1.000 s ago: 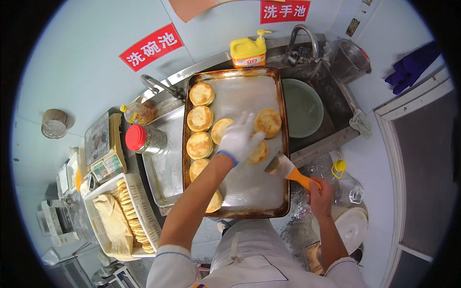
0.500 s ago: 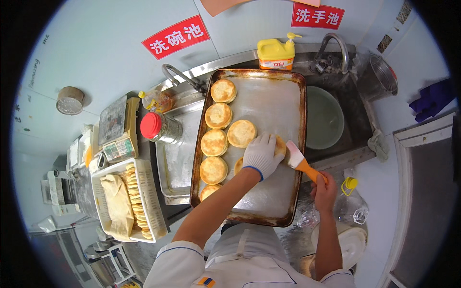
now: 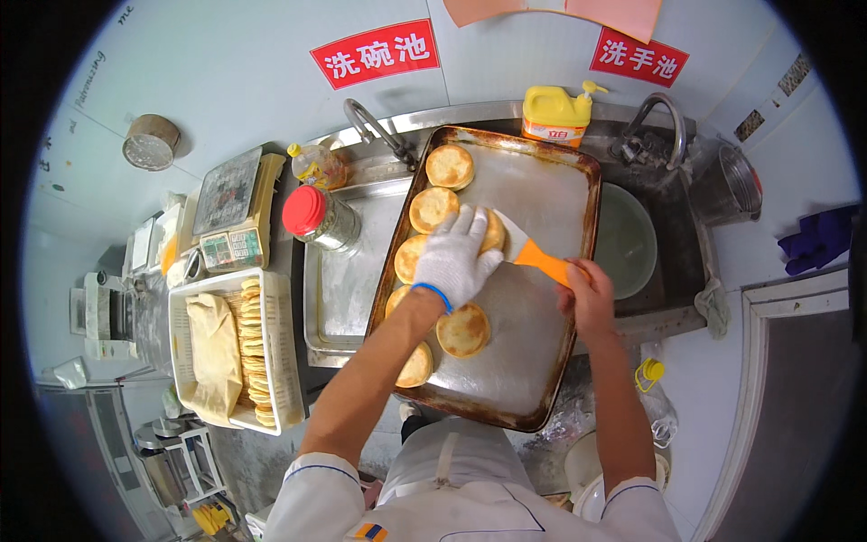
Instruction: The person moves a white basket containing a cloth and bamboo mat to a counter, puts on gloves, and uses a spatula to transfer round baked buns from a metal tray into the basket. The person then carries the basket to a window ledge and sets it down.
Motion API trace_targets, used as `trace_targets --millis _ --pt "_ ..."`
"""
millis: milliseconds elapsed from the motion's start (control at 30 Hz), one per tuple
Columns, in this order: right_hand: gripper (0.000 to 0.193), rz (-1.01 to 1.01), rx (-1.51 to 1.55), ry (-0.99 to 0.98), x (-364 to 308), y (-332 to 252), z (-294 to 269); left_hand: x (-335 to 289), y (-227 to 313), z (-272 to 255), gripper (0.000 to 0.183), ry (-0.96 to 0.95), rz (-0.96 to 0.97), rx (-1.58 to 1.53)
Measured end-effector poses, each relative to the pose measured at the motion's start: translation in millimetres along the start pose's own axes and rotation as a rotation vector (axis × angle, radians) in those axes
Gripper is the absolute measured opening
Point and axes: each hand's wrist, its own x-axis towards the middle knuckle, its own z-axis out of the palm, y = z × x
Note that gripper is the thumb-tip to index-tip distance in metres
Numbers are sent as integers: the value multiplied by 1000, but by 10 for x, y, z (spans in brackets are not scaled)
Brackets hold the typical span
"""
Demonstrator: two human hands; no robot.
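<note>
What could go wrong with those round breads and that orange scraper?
The scraper in the right hand is right by a bread at the gloved left hand, so it might poke that hand or tear the bread. The tray's near end juts past the sink's front edge, so a hard bump might tip it.

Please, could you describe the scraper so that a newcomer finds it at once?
Find the large baking tray with a brown rim. Near its right edge, the bare right hand holds the scraper, its blade pointing toward the gloved left hand. Its orange handle sets it apart from the round breads.
</note>
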Motion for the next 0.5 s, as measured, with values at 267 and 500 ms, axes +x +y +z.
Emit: trace_targets --millis 267,500 --pt "29 94 -199 176 -200 174 -493 -149 -280 266 74 -149 27 72" --pt "30 244 -254 58 -68 165 -686 -164 -215 287 69 -97 -79 17"
